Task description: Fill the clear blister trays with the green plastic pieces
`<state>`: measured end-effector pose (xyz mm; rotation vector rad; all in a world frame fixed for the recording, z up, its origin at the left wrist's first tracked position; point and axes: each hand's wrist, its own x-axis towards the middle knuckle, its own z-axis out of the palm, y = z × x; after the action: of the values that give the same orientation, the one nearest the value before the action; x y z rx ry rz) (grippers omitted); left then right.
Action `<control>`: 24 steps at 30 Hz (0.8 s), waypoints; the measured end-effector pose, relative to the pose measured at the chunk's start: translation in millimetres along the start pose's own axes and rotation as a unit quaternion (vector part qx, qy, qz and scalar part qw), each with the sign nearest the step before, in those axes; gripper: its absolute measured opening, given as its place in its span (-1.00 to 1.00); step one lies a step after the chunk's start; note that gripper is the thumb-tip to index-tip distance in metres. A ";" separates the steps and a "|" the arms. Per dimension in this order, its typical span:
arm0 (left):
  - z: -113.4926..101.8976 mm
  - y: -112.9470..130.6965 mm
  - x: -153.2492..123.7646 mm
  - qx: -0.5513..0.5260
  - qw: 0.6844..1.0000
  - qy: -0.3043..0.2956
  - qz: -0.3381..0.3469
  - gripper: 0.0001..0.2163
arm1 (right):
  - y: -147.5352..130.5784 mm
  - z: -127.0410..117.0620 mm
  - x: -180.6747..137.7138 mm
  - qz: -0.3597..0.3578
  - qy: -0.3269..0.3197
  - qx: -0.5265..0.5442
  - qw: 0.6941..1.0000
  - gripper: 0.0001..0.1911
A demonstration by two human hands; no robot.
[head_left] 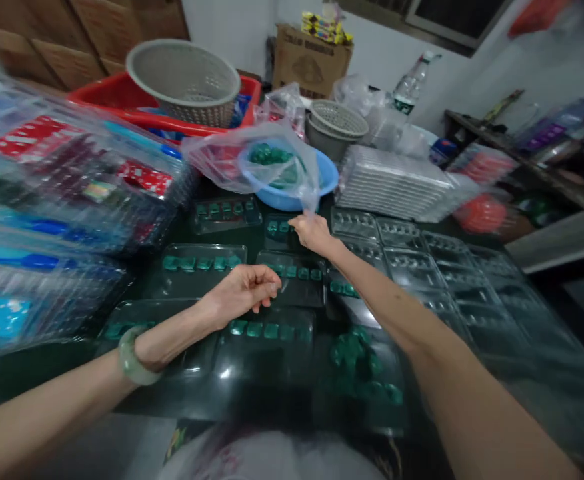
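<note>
Right hand (313,231) pinches the clear plastic bag (252,157) over the blue plastic basin (329,175), left hand (245,290) loosely curled and empty over clear blister trays (197,263); near trays hold small green pieces (265,329), trays right of that grip look unfilled.

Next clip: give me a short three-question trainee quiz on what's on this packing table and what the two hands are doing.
1. True or false: the right hand reaches toward the clear plastic bag draped over the blue basin.
2. What fills the pockets of the clear blister tray just beyond the left hand?
A. red caps
B. small green pieces
C. screws
3. What is worn on the left wrist?

Key:
1. True; its fingertips are at the bag's lower edge.
2. B.
3. A pale green bangle.
</note>
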<state>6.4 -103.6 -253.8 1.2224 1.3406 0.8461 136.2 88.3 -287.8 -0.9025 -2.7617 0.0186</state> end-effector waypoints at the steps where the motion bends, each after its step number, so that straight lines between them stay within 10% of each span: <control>1: 5.8 5.0 0.8 0.030 1.000 -0.003 0.005 -0.84 | -0.8 -6.9 -3.8 -0.006 0.009 0.006 1.000 -0.62; 6: 48.4 21.4 3.8 0.217 0.962 -0.092 0.140 -0.85 | -1.6 -47.0 -61.8 0.033 0.116 0.074 0.990 -0.56; 18: 116.1 10.9 56.4 0.468 0.779 -0.229 0.349 -0.76 | -10.6 -69.9 -261.3 0.227 0.057 0.222 0.947 -0.83; 24: 106.8 22.8 54.7 0.318 0.893 -0.195 0.253 -0.80 | -33.6 -67.3 -261.5 0.232 0.142 0.262 0.926 -0.76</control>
<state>121.1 -62.3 -262.8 2.1963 0.9935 0.4556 336.4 -95.7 -276.6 -1.2461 -2.0581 0.6210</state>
